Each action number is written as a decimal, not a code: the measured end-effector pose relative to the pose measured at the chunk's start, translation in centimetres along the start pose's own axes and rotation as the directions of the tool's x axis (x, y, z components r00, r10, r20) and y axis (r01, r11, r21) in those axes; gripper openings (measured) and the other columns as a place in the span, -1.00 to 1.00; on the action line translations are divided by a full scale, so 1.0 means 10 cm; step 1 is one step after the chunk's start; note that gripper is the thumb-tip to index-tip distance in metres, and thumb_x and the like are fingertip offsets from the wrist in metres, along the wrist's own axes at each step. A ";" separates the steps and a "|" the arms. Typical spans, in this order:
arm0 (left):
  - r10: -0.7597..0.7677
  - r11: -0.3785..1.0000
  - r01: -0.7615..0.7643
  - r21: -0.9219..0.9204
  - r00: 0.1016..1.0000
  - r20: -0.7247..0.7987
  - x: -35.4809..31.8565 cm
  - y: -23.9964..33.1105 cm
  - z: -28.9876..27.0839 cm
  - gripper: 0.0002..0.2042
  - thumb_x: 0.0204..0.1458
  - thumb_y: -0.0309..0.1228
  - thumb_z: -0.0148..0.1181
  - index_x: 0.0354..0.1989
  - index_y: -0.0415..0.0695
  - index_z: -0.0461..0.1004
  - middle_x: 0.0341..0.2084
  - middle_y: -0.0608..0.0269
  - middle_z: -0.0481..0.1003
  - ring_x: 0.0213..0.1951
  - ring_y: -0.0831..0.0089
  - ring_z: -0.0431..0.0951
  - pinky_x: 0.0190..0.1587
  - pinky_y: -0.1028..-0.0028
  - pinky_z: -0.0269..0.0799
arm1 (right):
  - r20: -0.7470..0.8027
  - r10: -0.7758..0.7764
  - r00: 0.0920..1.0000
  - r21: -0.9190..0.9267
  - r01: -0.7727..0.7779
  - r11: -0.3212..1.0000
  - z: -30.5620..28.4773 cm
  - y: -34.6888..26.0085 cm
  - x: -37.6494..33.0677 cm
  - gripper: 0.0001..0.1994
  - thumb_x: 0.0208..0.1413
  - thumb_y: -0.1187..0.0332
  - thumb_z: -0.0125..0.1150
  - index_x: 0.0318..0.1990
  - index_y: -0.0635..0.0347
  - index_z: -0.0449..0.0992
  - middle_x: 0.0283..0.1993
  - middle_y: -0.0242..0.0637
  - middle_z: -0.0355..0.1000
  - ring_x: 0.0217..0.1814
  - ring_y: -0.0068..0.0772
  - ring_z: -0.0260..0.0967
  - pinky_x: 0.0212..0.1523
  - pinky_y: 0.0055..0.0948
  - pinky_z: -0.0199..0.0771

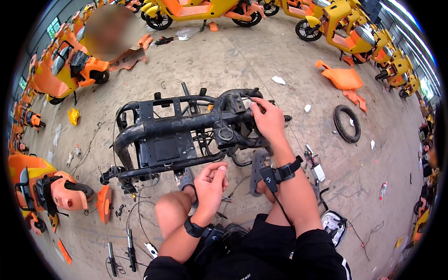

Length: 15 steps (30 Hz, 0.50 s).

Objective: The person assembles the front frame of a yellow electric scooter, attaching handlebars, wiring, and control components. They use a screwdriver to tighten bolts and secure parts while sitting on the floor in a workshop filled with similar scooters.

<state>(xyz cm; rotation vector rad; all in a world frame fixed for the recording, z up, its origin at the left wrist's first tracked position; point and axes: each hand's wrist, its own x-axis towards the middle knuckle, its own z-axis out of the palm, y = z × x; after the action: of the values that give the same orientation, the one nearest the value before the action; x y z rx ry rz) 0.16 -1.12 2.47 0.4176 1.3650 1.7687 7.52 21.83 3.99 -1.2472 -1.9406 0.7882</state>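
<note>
A black scooter frame [182, 122] of thick tubes lies on the floor in front of me, with a flat black battery tray [166, 148] between its tubes. My right hand [269, 120] reaches over the frame's right end, fingers bent and closed at the bracket [237, 101] there; what they grip is hidden. Just below the near tube, my left hand [212, 185] is held with thumb and fingers pinched together. Anything between those fingertips is too small to make out. A round black socket [226, 135] on the frame sits between my two hands.
Orange and yellow scooters [345, 35] stand in rows around. A loose tyre [346, 123] and orange body panels [343, 78] lie to the right. Shock absorbers [130, 250] and cables lie at the lower left, small tools [309, 156] by my right forearm. Another person is at the upper left.
</note>
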 end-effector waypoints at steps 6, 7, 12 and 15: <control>-0.306 0.928 0.331 -0.174 0.940 0.152 0.03 -0.01 -0.18 -0.86 0.17 -0.44 0.08 -0.20 -0.23 0.49 -0.65 0.36 0.41 -0.66 0.66 0.28 -0.61 0.63 0.17 | -0.041 -0.072 0.997 -0.195 0.063 0.979 0.07 -0.19 -0.02 -0.71 0.16 0.07 0.07 -0.11 -0.07 0.62 -0.25 -0.16 0.56 -0.18 -0.05 0.51 -0.15 -0.21 0.47; -0.331 0.920 0.357 -0.162 0.928 0.168 0.03 0.00 -0.18 -0.87 0.16 -0.45 0.07 -0.21 -0.22 0.48 -0.65 0.36 0.39 -0.66 0.64 0.28 -0.60 0.61 0.17 | -0.031 -0.077 0.997 -0.204 0.069 0.976 0.05 -0.18 -0.02 -0.71 0.16 0.08 0.07 -0.10 -0.07 0.62 -0.24 -0.15 0.56 -0.16 -0.04 0.50 -0.14 -0.20 0.47; -0.382 0.893 0.419 -0.165 0.898 0.218 0.03 0.05 -0.22 -0.88 0.16 -0.44 0.04 -0.24 -0.21 0.47 -0.65 0.33 0.36 -0.64 0.57 0.26 -0.59 0.55 0.15 | 0.032 -0.073 0.997 -0.236 0.078 0.969 0.05 -0.22 -0.02 -0.71 0.16 0.11 0.08 -0.08 -0.05 0.60 -0.24 -0.09 0.54 -0.15 0.00 0.49 -0.15 -0.17 0.46; -0.456 0.851 0.488 -0.193 0.870 0.191 0.07 0.05 -0.26 -0.85 0.15 -0.42 0.03 -0.22 -0.22 0.45 -0.64 0.31 0.35 -0.64 0.55 0.26 -0.58 0.52 0.15 | 0.042 -0.069 0.997 -0.253 0.078 0.964 0.08 -0.25 -0.02 -0.72 0.16 0.12 0.10 -0.07 -0.05 0.60 -0.27 -0.05 0.53 -0.17 0.02 0.49 -0.17 -0.17 0.45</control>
<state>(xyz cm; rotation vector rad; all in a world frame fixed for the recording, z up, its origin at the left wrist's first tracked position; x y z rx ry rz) -2.31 -2.24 1.84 0.0568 1.0312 1.4330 5.69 20.68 5.41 -1.3075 -2.1544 0.5363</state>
